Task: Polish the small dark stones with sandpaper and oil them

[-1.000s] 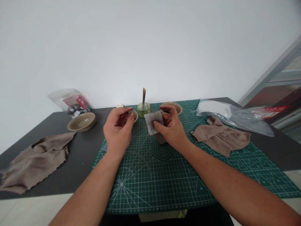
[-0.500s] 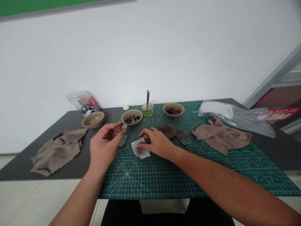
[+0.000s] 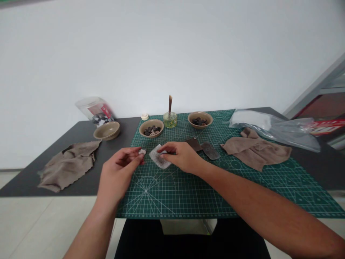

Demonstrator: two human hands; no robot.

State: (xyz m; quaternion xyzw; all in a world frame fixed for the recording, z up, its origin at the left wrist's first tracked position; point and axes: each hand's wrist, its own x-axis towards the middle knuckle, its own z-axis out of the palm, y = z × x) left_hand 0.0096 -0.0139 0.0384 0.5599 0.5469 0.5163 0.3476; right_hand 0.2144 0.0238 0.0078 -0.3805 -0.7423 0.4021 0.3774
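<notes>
The upper half of the frame is taken up by a plain white wall (image 3: 188, 54); below it, a dark surface (image 3: 128, 131) is partly covered by a green gridded cutting mat (image 3: 199, 194).

At the left of the frame, a crumpled grey-brown cloth (image 3: 68, 165) is spread on the dark surface. Above it, a clear container (image 3: 90, 105) with a red label is seen tilted, dark and pale pieces gathered at its lower end, and a tan bowl (image 3: 107, 128) is set just beside it.

Left of centre, a small pale stone (image 3: 142, 152) is pinched between thumb and fingers of the left hand (image 3: 118, 171). Farther up, a white cap (image 3: 145, 116) is placed near a stone-filled bowl (image 3: 151, 122), and dark sticks (image 3: 170, 103) are held upright in a glass jar (image 3: 170, 122).

At the centre, a grey square pad (image 3: 158, 161) is gripped by the right hand (image 3: 183, 158). The hands are held apart, stone and pad near each other with a gap between. Beyond, more dark stones (image 3: 199, 121) are held in a second bowl (image 3: 200, 114).

Right of centre, a dark brown patch (image 3: 195, 144) is partly hidden by the right hand, beside a grey patch (image 3: 210, 151).

Farther right, a brown cloth (image 3: 256, 149) is laid in folds, with a clear plastic bag (image 3: 291, 135) placed behind it.
</notes>
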